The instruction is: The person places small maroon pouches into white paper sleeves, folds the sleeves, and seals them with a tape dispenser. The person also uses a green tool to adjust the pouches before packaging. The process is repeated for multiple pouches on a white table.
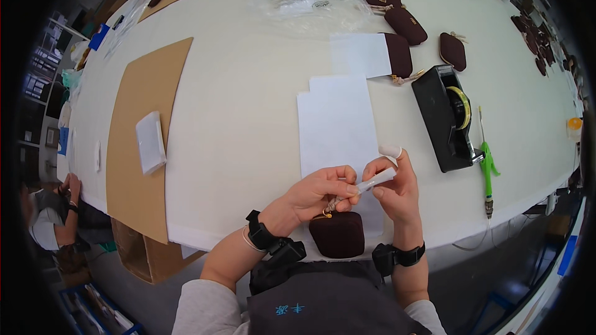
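A dark brown zip pouch (pixel 337 236) rests at the table's near edge, below my hands. From its zip end rises a twisted beige cord (pixel 333 203), whose upper part runs into a narrow roll of thin white paper (pixel 380 178). My left hand (pixel 313 193) is closed, pinching the cord and the lower end of the roll between thumb and fingers. Thumb and fingers of my right hand (pixel 400 189) close on the roll farther up. Its raised index finger wears a white finger cot (pixel 390 151). Beneath both hands lie white paper sheets (pixel 338 127).
A black tape dispenser (pixel 444 118) and green air blow gun (pixel 488 161) stand on the right. Beyond are several brown pouches (pixel 406 25) and crumpled clear plastic (pixel 304 0). Cardboard (pixel 139 80) bearing a white packet (pixel 150 142) lies left. Other people work around the table.
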`<state>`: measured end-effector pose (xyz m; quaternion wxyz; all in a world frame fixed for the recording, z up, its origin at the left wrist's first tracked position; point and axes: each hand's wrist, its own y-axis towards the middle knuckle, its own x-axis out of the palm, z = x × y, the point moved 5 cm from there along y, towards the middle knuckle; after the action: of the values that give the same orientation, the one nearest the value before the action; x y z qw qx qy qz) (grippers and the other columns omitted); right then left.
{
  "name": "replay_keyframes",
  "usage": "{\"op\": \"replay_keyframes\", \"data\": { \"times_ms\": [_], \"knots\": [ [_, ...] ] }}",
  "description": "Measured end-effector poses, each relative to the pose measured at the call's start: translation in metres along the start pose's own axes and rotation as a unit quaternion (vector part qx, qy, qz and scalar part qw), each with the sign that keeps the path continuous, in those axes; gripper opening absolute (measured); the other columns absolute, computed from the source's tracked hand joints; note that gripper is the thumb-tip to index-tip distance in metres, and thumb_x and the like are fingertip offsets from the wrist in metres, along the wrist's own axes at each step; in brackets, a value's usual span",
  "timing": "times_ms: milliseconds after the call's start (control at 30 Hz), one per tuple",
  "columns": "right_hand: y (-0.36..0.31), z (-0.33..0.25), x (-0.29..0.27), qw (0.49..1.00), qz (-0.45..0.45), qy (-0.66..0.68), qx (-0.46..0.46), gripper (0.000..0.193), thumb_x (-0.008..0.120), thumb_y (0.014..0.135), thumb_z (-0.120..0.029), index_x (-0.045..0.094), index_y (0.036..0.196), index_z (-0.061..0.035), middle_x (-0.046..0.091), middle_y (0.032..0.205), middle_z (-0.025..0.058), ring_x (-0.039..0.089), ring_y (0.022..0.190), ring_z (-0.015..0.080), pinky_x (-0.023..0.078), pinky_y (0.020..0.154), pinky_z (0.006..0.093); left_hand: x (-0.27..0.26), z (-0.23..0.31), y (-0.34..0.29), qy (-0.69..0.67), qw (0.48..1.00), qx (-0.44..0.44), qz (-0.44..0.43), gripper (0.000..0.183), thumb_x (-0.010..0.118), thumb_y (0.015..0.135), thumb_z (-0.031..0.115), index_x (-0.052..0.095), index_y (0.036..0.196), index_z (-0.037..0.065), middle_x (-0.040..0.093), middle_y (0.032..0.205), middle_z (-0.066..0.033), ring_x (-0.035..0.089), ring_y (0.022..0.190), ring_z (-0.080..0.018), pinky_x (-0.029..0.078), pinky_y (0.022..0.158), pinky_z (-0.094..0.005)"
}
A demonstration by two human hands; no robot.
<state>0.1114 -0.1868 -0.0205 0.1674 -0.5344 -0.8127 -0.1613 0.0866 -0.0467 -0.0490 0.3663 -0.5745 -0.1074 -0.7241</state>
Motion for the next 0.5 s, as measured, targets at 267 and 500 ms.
{"op": "replay_keyframes", "data": {
  "times_ms": [267, 500],
  "knots": [
    [0.003, 0.003, -0.002, 0.996, -0.043, -0.073, -0.032, 0.063, 0.070, 0.080, -0.001, 0.036, 0.133, -0.0040, 0.060, 0.100, 0.0132, 0.059, 0.092, 0.0155, 0.050, 0.076, 0.0263, 0.000, -0.001, -0.001, -0.032, 0.999, 0.004, 0.002, 0.010, 0.060, 0.088, 0.004, 0.050, 0.089, 0.006, 0.063, 0.078, -0.0115, 0.056, 0.057, -0.0132, 0.044, 0.054, -0.0229],
    [0.000, 0.010, 0.003, 0.992, -0.026, -0.009, 0.123, 0.069, 0.072, 0.084, -0.011, 0.030, 0.139, -0.0030, 0.059, 0.116, 0.0204, 0.060, 0.102, 0.0221, 0.049, 0.088, 0.0341, -0.004, 0.060, -0.022, -0.026, 0.977, 0.187, 0.102, 0.010, 0.054, 0.092, 0.009, 0.049, 0.083, 0.007, 0.054, 0.077, -0.0057, 0.044, 0.061, -0.0091, 0.039, 0.059, -0.0240]
  ]
}}
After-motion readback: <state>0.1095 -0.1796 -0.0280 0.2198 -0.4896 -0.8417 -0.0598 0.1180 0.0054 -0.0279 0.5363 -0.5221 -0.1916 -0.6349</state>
